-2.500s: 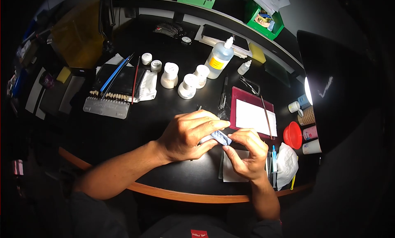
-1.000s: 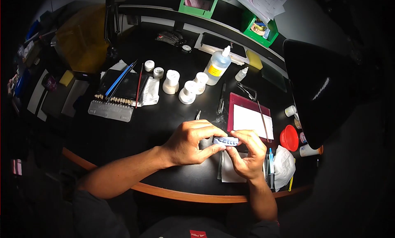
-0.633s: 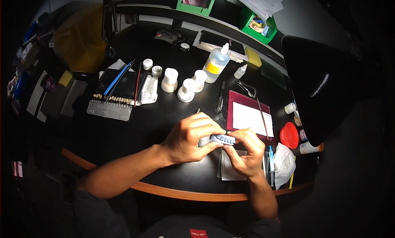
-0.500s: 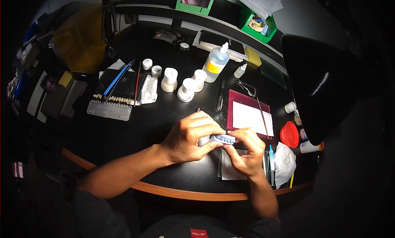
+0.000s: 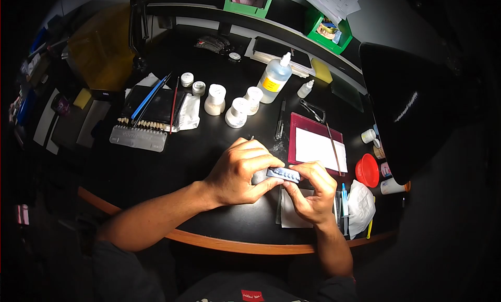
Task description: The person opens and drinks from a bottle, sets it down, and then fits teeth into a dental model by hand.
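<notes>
1. Left hand (image 5: pixel 241 172) and right hand (image 5: pixel 312 191) were both closed on a blue cast (image 5: pixel 283 173), pinching it from either side
2. The cast sat above the table (image 5: pixel 156 166), just over a white paper (image 5: pixel 292 213); a red tray (image 5: pixel 315 145) lay just beyond

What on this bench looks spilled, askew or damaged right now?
Little stands out. There is a faint pale dusting on the black table just left of the red tray, like spilled powder. Both hands, left hand and right hand, grip the blue dental model; the bottles stand upright.
</notes>
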Action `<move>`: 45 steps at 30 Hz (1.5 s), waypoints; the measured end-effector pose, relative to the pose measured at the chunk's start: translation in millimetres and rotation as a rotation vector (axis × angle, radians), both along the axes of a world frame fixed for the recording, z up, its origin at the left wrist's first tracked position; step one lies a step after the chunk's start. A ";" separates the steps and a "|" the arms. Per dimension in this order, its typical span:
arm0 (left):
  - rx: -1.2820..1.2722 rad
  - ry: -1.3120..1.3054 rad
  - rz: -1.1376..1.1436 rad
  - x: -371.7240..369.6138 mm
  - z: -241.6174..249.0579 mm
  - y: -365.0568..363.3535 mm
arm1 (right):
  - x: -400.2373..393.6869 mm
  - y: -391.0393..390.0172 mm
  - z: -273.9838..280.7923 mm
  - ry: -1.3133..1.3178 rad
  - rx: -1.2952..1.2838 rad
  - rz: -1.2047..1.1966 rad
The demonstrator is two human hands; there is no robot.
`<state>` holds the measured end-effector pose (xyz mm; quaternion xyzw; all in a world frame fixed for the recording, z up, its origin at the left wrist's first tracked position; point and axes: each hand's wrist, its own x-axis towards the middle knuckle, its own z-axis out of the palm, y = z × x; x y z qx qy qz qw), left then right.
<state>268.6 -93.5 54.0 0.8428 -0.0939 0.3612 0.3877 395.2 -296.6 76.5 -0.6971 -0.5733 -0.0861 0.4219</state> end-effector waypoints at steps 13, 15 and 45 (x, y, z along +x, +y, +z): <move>0.031 -0.041 0.015 0.7 -2.7 0.9 | 1.3 0.6 -2.5 -0.008 0.011 0.009; 0.037 -0.037 0.021 0.9 0.3 3.9 | -0.9 -0.7 -1.1 0.012 -0.006 -0.004; 0.114 -0.161 0.028 2.6 2.7 6.9 | -1.9 -0.3 0.0 0.037 -0.076 -0.007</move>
